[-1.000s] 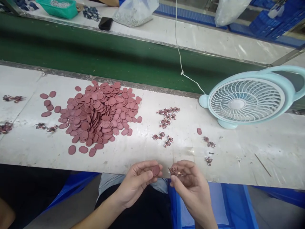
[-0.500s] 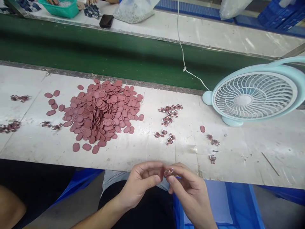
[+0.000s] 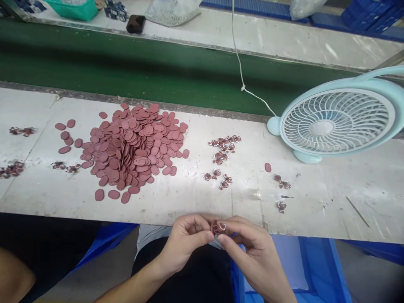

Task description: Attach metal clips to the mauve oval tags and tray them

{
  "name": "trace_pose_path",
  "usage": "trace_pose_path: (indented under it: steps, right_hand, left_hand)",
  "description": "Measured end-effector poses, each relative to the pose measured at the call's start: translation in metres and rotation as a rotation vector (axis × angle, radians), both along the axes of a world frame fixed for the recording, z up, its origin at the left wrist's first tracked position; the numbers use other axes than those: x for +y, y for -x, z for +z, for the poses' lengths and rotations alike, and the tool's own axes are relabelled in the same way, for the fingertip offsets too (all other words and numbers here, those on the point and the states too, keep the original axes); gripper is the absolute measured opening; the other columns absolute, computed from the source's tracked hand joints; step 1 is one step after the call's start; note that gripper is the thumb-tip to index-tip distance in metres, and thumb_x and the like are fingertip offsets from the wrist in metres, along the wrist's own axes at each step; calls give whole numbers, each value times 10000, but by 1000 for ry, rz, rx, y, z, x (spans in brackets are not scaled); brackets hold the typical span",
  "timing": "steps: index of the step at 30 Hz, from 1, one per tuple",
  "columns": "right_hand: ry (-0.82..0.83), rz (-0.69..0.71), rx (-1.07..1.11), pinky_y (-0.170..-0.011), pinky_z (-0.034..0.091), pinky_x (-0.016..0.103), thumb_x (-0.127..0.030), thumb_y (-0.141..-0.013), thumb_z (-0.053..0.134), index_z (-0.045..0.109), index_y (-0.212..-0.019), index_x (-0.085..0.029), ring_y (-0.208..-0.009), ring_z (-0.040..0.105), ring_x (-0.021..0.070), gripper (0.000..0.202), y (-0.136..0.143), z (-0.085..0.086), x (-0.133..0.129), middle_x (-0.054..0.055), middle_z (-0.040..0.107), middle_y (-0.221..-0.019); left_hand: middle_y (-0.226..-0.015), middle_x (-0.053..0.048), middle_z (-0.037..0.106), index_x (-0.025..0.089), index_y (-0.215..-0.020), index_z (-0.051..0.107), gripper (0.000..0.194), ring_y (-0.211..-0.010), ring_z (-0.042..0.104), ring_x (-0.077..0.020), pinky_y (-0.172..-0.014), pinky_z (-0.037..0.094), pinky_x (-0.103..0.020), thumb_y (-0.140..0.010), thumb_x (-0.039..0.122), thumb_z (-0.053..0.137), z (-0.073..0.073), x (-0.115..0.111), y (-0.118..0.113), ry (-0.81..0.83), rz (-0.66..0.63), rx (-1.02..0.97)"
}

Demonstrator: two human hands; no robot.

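Observation:
Between thumb and fingers, my left hand (image 3: 186, 240) pinches a reddish oval disc (image 3: 213, 226), seen nearly edge-on. My right hand (image 3: 252, 248) holds a small brown figure (image 3: 222, 227) with light edges against that disc. Both hands meet just off the table's front edge. Beyond them on the white table (image 3: 176, 198) lies a large pile of reddish oval discs (image 3: 132, 147). To its right sit clusters of small brown figures (image 3: 222, 145). A lone disc (image 3: 268, 167) lies farther right, near a few more figures (image 3: 281, 182).
A light blue fan (image 3: 322, 126) stands at the right, its white cord running up. Below the table is a blue bin (image 3: 325, 265). A green strip (image 3: 126, 67) separates the far bench, which holds a plastic bag (image 3: 173, 10) and a teal basket (image 3: 77, 10). At lower left, a person's arm (image 3: 14, 273) shows.
The figure in my right hand has moved slightly left, closer against the disc in my left hand. The whole view has shifted a little.

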State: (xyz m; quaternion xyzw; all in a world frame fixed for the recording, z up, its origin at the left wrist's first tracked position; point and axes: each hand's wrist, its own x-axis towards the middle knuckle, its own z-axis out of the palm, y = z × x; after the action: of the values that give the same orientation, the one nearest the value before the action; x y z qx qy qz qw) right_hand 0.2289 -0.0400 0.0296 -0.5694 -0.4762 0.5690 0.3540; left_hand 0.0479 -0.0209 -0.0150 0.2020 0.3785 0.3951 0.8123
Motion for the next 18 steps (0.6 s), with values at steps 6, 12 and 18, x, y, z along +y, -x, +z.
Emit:
trace_pose_path:
  steps: [6, 12, 18]
  right_hand:
    - [123, -44, 193, -688, 573, 275, -297, -873, 769, 812, -974, -257, -790, 690, 175, 117, -2, -6, 5, 46, 755, -921]
    - [123, -64, 210, -721, 562, 273, -289, -870, 775, 816, -1010, -276, -840, 691, 179, 147, -1, -9, 4, 43, 753, -943]
    - [85, -131, 372, -723, 562, 277, -260, -901, 741, 798, -1021, -284, -781, 657, 151, 135, 5, -22, -1, 29, 730, -925]
  left_hand:
    - [-943, -68, 812, 197, -735, 794, 66, -969, 732, -258, -898, 544, -379, -798, 199, 813, 1, -5, -4, -46, 23, 49]
    - [-981, -80, 813, 191, -751, 794, 65, -981, 731, -263, -920, 543, -390, -815, 200, 798, -3, -5, -6, -64, 43, 91]
    - [-1203, -95, 761, 214, -809, 787, 37, -1029, 727, -279, -911, 563, -401, -799, 237, 814, 2, -7, -4, -156, 49, 134]
